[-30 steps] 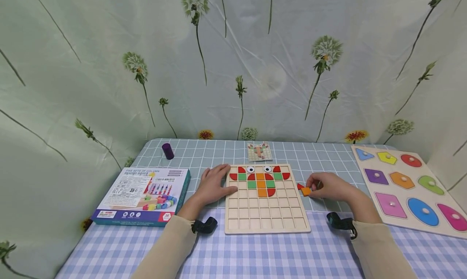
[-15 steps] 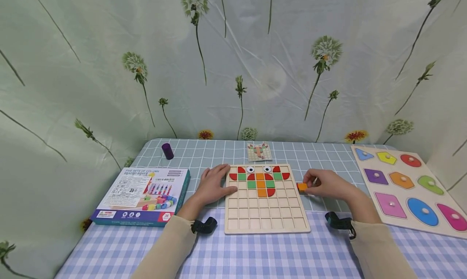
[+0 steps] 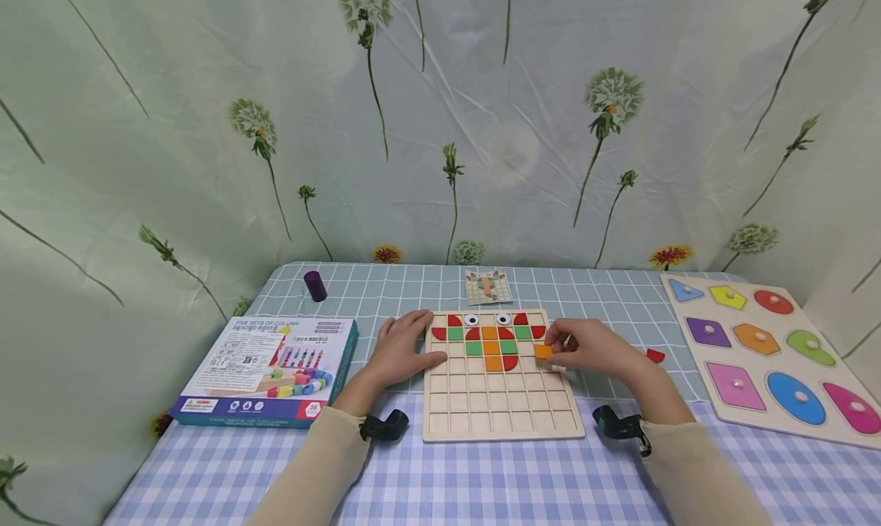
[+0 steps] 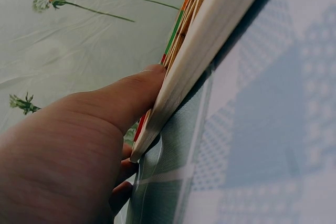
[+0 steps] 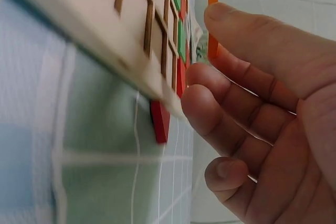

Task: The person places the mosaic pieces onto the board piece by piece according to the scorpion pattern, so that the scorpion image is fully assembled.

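My left hand (image 3: 401, 348) rests at the upper left edge of a wooden grid board (image 3: 502, 425). Its thumb lies along the board's rim (image 4: 184, 72) in the left wrist view, the other fingers around the corner. Over the board's right side, my right hand (image 3: 588, 350) pinches an orange square tile (image 3: 543, 352) between thumb and fingers; the tile (image 5: 212, 46) stands clear of the board in the right wrist view. Red, green and orange tiles plus two eye tiles (image 3: 504, 319) fill the upper grid. A red piece (image 5: 161, 121) lies on the cloth beside the board.
Right of my right hand lies a red piece (image 3: 655, 355). A knobbed shape puzzle (image 3: 746, 312) sits at the far right, a boxed toy set (image 3: 268, 369) at the left. Behind the board are a small pattern card (image 3: 489, 287) and a purple cylinder (image 3: 315, 286).
My right hand has picked up the orange tile beside the board and moved left over the grid. A red piece on the cloth has come into sight at the right. The left hand stays put.
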`<action>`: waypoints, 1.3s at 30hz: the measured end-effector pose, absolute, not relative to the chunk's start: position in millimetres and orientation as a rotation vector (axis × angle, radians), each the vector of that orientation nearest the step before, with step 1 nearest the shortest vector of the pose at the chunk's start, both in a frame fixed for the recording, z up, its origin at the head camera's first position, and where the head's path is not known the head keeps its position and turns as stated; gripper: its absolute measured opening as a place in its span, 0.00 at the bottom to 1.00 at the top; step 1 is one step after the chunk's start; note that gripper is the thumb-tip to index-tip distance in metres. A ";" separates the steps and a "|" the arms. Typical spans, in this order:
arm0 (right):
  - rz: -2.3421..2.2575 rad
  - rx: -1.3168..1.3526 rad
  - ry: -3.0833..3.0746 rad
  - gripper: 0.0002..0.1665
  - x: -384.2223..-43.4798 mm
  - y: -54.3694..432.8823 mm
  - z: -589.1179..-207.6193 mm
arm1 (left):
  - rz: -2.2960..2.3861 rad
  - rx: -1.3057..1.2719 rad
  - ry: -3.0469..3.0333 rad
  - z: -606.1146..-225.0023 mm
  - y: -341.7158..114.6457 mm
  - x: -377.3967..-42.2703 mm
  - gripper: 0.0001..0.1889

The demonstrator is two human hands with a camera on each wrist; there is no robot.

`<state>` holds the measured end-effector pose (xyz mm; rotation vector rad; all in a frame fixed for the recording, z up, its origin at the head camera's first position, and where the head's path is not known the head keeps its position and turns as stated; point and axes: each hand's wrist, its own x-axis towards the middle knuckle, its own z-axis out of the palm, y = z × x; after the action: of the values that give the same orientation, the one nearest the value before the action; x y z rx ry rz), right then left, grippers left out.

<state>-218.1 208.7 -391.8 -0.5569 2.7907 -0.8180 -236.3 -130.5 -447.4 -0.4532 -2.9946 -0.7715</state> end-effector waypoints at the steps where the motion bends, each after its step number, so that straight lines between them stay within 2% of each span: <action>1: -0.811 -0.571 2.791 0.13 -217.3 205.8 -391.4 | -0.774 -0.455 -2.992 -447.3 -130.6 -236.0 0.43; 21: -0.681 -0.685 2.755 0.11 -204.7 159.6 -400.2 | -0.782 -0.428 -3.018 -446.8 -130.4 -235.7 0.44; 39: -0.587 -0.608 2.873 0.14 -193.1 135.7 -402.9 | -0.795 -0.431 -3.027 -444.3 -129.6 -234.6 0.44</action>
<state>-193.1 135.7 -402.9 -0.6077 2.8734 -0.5870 -234.6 -129.6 -444.3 -0.4309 -3.0265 -0.7950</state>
